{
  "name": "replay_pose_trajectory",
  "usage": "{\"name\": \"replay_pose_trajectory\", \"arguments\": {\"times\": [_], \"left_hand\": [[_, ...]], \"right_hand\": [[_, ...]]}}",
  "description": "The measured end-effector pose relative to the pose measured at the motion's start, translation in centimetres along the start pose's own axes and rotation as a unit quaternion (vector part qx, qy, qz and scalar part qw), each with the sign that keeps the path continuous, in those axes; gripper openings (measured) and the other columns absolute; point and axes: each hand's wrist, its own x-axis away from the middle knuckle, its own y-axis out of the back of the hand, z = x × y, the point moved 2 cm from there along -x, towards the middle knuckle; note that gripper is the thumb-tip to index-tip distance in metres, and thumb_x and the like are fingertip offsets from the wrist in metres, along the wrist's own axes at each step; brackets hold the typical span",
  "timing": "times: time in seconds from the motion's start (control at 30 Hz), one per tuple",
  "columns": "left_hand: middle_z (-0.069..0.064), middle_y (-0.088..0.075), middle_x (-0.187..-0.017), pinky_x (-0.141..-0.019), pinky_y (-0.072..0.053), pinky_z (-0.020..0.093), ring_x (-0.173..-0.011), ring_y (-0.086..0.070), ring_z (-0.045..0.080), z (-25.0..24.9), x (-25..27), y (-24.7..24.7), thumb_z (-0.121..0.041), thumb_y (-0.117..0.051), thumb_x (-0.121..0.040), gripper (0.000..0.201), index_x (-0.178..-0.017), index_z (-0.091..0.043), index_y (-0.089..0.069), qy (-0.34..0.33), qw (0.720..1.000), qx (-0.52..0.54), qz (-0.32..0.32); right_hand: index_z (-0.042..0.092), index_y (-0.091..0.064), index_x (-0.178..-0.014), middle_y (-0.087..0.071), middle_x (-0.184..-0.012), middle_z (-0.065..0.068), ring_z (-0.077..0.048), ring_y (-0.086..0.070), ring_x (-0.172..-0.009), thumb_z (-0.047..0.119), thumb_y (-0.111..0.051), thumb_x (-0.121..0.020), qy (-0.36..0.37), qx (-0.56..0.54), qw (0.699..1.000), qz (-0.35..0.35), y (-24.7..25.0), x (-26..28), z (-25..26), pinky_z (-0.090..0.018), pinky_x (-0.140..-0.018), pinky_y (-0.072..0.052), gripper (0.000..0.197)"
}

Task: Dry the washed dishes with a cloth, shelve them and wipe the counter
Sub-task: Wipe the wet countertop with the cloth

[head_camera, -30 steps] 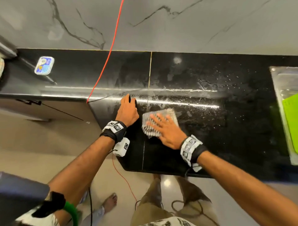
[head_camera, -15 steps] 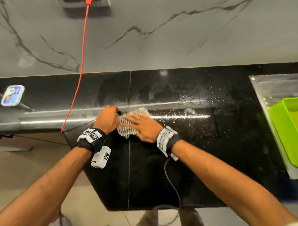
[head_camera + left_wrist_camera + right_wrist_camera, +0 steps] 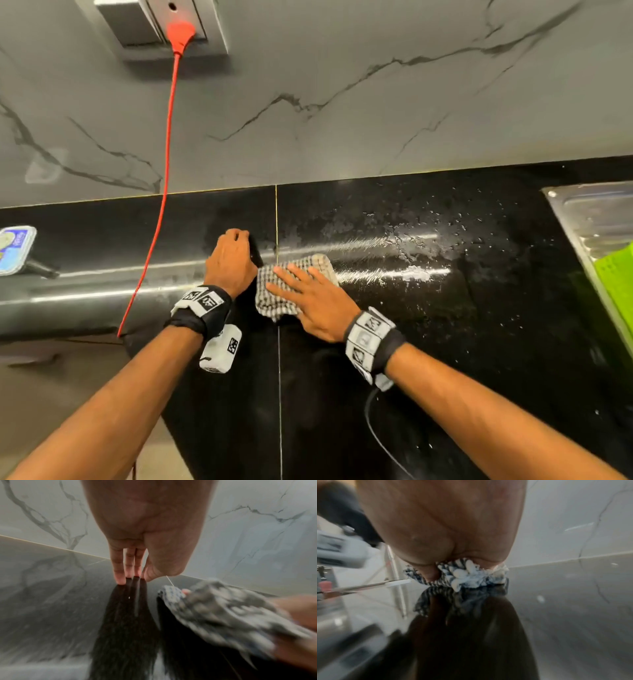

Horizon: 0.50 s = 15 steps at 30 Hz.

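Observation:
A checked black-and-white cloth [image 3: 294, 284] lies bunched on the wet black counter [image 3: 445, 325]. My right hand [image 3: 310, 298] presses flat on it with fingers spread; in the right wrist view the cloth [image 3: 464, 574] bulges from under the palm. My left hand [image 3: 233, 260] rests just left of the cloth, its straight fingertips [image 3: 121, 580] touching the counter and holding nothing. In the left wrist view the cloth [image 3: 214, 609] is blurred at the right. Water drops and streaks [image 3: 394, 270] cover the counter right of the cloth.
A red cable [image 3: 161, 212] runs from a wall socket [image 3: 180, 32] down over the counter's left edge. A steel sink rim [image 3: 582, 233] with a green bin [image 3: 616, 277] sits at the far right. A blue-labelled object [image 3: 15, 250] lies far left. A marble wall [image 3: 342, 102] backs the counter.
Both hands and the cloth have moved farther back on the counter, toward the wall. The right hand stays flat on the cloth and the left stays beside it.

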Motion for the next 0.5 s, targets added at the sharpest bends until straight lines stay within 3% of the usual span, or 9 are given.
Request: {"name": "replay_pose_trajectory", "arguments": {"times": [0.07,0.17,0.23,0.33,0.43,0.5], "left_hand": [[0.020,-0.047,-0.142,-0.105,-0.044,0.048,-0.130,-0.046,0.038,0.0,-1.2,-0.2,-0.012,-0.060,-0.092,0.043,-0.133,0.003,-0.054,-0.004,1.000,-0.007,0.011],[0.024,-0.032,-0.159,-0.120,-0.030,0.044,-0.145,-0.033,0.039,-0.1,-2.9,-0.9,-0.024,-0.066,-0.091,0.063,-0.141,0.008,-0.046,-0.036,0.998,-0.023,0.047],[0.026,-0.018,-0.164,-0.124,-0.023,0.042,-0.150,-0.023,0.040,-0.2,-3.6,-1.4,-0.029,-0.065,-0.092,0.076,-0.150,0.007,-0.033,-0.057,0.994,-0.055,0.069],[0.028,-0.013,-0.165,-0.124,-0.022,0.043,-0.151,-0.019,0.040,0.1,-4.4,-1.7,-0.039,-0.059,-0.095,0.079,-0.153,0.004,-0.026,-0.072,0.987,-0.105,0.097],[0.027,-0.013,-0.165,-0.122,-0.027,0.045,-0.149,-0.023,0.041,0.4,-4.5,-1.3,-0.042,-0.058,-0.095,0.078,-0.152,0.002,-0.028,-0.065,0.986,-0.105,0.112],[0.026,-0.013,-0.166,-0.120,-0.031,0.047,-0.147,-0.028,0.042,0.2,-4.3,-1.1,-0.040,-0.060,-0.095,0.075,-0.151,0.001,-0.030,-0.064,0.986,-0.102,0.112]], "right_hand": [[0.029,-0.015,-0.164,-0.006,-0.172,-0.007,-0.030,-0.008,-0.159,0.023,-0.054,-0.090,-0.027,0.005,1.000,0.002,1.8,-3.9,-2.7,-0.054,-0.127,-0.013,0.085],[0.029,-0.009,-0.165,-0.004,-0.173,-0.007,-0.030,-0.006,-0.159,0.026,-0.052,-0.096,-0.075,0.033,0.997,-0.003,4.6,-7.9,-8.0,-0.052,-0.127,-0.013,0.080],[0.029,-0.009,-0.165,-0.003,-0.173,-0.006,-0.029,-0.006,-0.159,0.028,-0.049,-0.101,-0.114,0.039,0.992,-0.024,6.4,-8.4,-12.1,-0.051,-0.127,-0.014,0.075],[0.029,-0.009,-0.164,-0.001,-0.173,0.000,-0.028,-0.004,-0.159,0.030,-0.044,-0.106,-0.133,0.026,0.990,-0.026,8.0,-7.0,-16.9,-0.052,-0.128,-0.011,0.068],[0.031,-0.006,-0.164,0.001,-0.173,0.000,-0.031,-0.002,-0.159,0.031,-0.046,-0.105,-0.162,0.013,0.987,-0.015,7.9,-5.0,-17.7,-0.056,-0.127,-0.010,0.071],[0.032,-0.005,-0.164,0.002,-0.173,-0.006,-0.038,0.001,-0.158,0.033,-0.047,-0.104,-0.168,0.000,0.985,-0.024,7.1,-3.5,-15.5,-0.063,-0.126,-0.007,0.074]]}}
